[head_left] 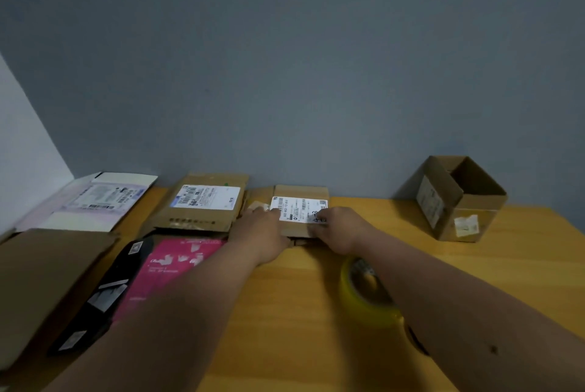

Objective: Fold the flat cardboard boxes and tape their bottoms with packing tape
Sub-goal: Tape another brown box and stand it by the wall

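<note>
A small flat cardboard box (300, 194) with a white shipping label lies at the back of the wooden table (443, 271), near the wall. My left hand (259, 233) grips its left near edge. My right hand (340, 228) grips its right near edge, fingers over the label. A roll of yellowish packing tape (364, 295) stands on the table below my right forearm, partly hidden by it. A folded brown box (459, 198) stands upright and open-topped at the back right.
Several flat boxes lie to the left: a brown one with a label (202, 205), a white one (91, 201), a pink one (167, 271), a black one (104, 293) and a large brown one (44, 284). A blue-grey wall rises behind the table.
</note>
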